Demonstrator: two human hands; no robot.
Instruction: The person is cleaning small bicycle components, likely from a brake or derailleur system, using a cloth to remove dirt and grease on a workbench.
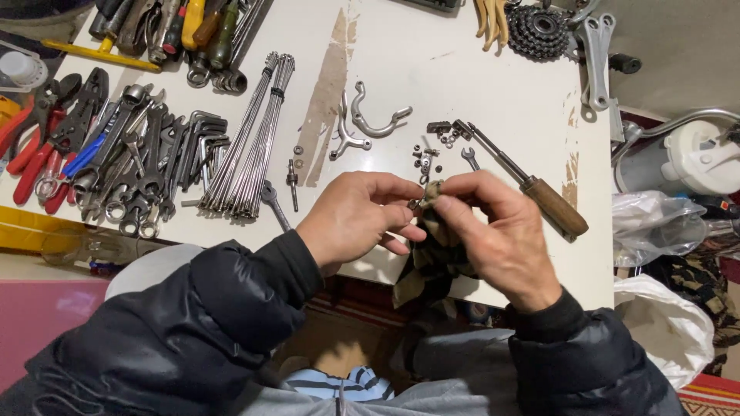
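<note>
Over the near edge of the white table (462, 69), the left hand (356, 218) pinches a small metal part (415, 204) while the right hand (497, 235) grips a camouflage rag (432, 254) against it; firm pinching and short wipes look wisest.

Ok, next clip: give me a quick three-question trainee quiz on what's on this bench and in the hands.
1. True or false: both hands meet at a camouflage-patterned rag.
2. Which lies nearest the right hand on the white table?
A. the bundle of spokes
B. the wooden-handled tool
C. the red-handled pliers
3. Fill in: the toothed gear cluster sits at the table's far ______ corner.

Key:
1. True; the left fingertips also pinch a small metal part against it.
2. B
3. Right
</note>
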